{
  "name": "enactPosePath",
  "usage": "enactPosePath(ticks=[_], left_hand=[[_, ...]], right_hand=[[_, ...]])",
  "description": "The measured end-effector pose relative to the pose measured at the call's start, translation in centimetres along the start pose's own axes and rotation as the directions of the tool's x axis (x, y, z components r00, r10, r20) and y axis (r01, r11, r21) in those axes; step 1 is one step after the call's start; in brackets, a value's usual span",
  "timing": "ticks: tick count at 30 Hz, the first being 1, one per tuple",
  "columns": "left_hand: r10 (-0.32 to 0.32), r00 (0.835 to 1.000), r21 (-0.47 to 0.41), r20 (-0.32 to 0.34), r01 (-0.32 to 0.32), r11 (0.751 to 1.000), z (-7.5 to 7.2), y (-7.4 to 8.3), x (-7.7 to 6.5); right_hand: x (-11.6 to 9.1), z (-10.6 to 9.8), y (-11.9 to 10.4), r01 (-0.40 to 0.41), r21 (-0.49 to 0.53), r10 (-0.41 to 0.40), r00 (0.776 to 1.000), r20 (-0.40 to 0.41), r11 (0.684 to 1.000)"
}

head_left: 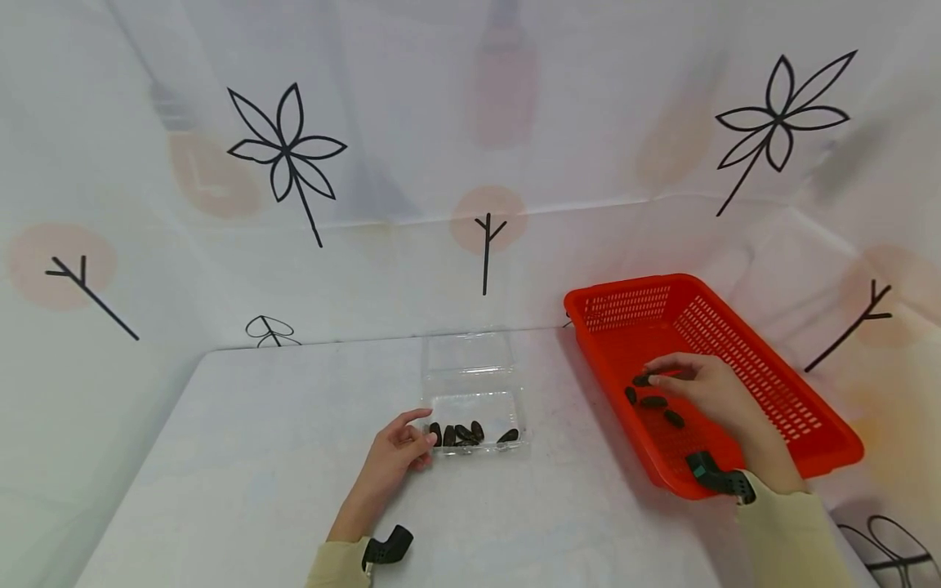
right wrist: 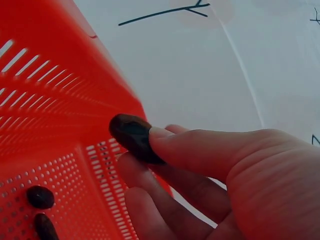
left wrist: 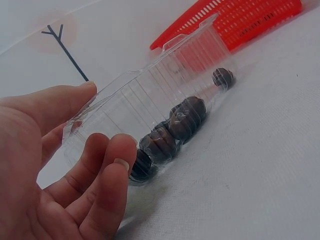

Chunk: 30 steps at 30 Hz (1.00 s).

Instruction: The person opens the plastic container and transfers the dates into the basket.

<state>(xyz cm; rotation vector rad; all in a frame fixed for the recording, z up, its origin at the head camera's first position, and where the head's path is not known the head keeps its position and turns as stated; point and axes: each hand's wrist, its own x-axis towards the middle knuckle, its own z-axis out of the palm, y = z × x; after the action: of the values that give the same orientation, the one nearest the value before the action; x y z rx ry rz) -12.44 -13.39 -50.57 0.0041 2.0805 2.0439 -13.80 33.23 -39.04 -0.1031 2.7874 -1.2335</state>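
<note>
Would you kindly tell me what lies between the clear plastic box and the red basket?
Nothing but bare white tabletop lies between the clear plastic box and the red basket, as the head view shows.

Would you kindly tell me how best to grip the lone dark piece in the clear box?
Probably pinch the lone dark piece across its narrow middle, from above: it is elongated, lies apart from the other pieces, and the clear box is open on top.
</note>
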Motion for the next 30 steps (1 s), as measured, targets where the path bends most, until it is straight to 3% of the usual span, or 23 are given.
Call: enactPosePath(ticks=[11, 30], left_hand=[[0.026, 1.0, 0.01, 0.006, -0.026, 1.0, 0.1, 0.1, -0.1], [0.008, 1.0, 0.016, -0.014, -0.008, 1.0, 0.1, 0.0, -0.2]], right_hand=[[0.0, 0.1, 0.2, 0.033, 0.015, -0.033, 0.999, -0.009, 0.999], [-0.2, -0.1, -0.8, 0.043, 0.047, -0.042, 0.999, -0.02, 0.998]])
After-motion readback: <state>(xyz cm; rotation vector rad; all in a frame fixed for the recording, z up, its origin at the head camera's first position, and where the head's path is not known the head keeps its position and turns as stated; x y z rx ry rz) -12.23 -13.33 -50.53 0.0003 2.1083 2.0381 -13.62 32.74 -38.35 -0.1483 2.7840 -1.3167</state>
